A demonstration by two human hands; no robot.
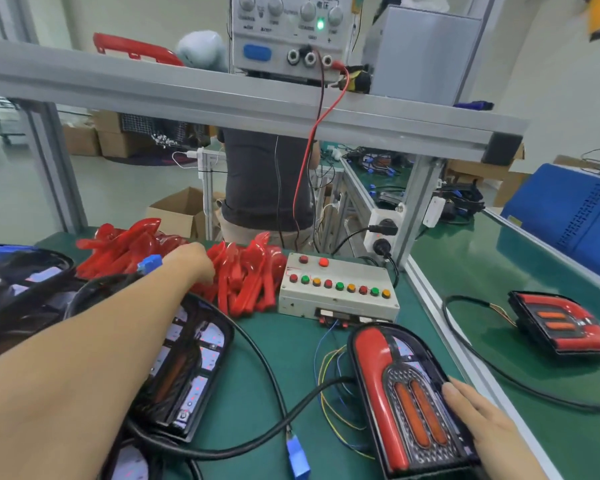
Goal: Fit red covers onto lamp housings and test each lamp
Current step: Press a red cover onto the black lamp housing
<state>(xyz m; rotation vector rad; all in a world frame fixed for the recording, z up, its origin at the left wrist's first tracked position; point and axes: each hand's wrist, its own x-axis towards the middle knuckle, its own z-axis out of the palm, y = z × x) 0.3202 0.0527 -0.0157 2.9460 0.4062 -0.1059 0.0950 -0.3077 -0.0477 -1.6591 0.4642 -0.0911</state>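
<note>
A black arch-shaped lamp housing (414,400), fitted on one side with a glossy red plastic cover and showing two orange strips in a honeycomb panel, lies on the green bench mat (267,358) under the right hand (485,420), whose straight fingers rest flat on its right edge, gripping nothing. Across the bench, the left hand (194,263) reaches into a heap of loose red plastic covers (243,275); its fingers curl down among them, though whether they have closed on one cannot be told. Beneath the left forearm sits an open black lamp housing (194,362) with white LED boards exposed, its thick black cable ending in a blue connector (298,459) nearer the wearer. Between the two hands and further out stands a grey metal test box (338,292) with rows of red, green and amber buttons. Beyond the right hand, past an aluminium rail, a finished red-and-black lamp (561,323) rests on a neighbouring green bench. Above, an aluminium shelf (222,95) carries a white power supply (291,32) with a lit green indicator; its panel lettering is too blurred to read. Behind the bench stands a person in a dark shirt (264,181), with cardboard boxes on the pale workshop floor.
</note>
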